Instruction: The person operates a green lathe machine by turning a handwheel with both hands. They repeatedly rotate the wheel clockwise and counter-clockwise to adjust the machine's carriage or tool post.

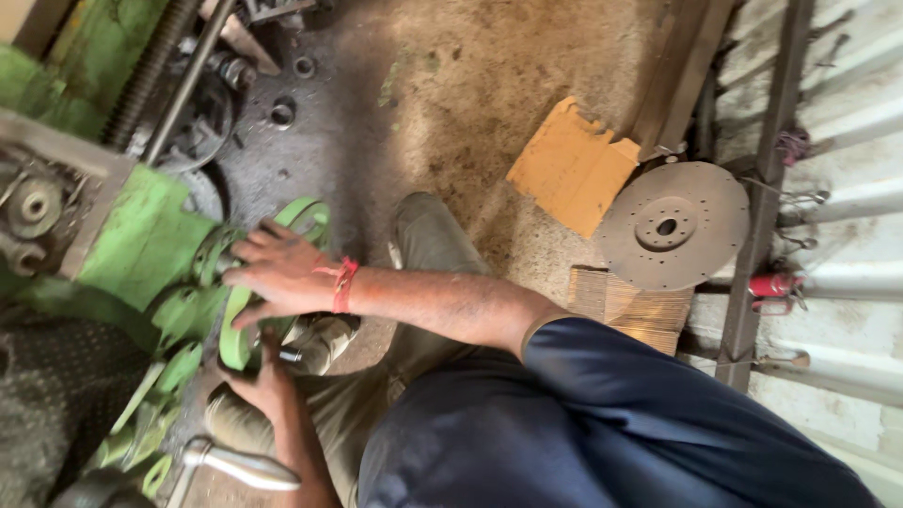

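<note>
My right hand (277, 273), with a red thread around its wrist, lies across the top of a green handwheel (235, 334) on the green lathe (141, 235), fingers wrapped over the rim. From below, my left hand (259, 381) grips the same wheel's lower rim, close to a small metal knob (292, 356). Part of the wheel is hidden under both hands. My legs in grey trousers and a shoe (324, 339) stand right beside the machine.
A chrome lever handle (240, 466) sticks out below the wheel. On the floor to the right lie a round metal disc with holes (670, 226), an orange cardboard piece (569, 169) and a red tool (771, 282), by a corrugated wall. A lead screw (150, 66) runs along the top left.
</note>
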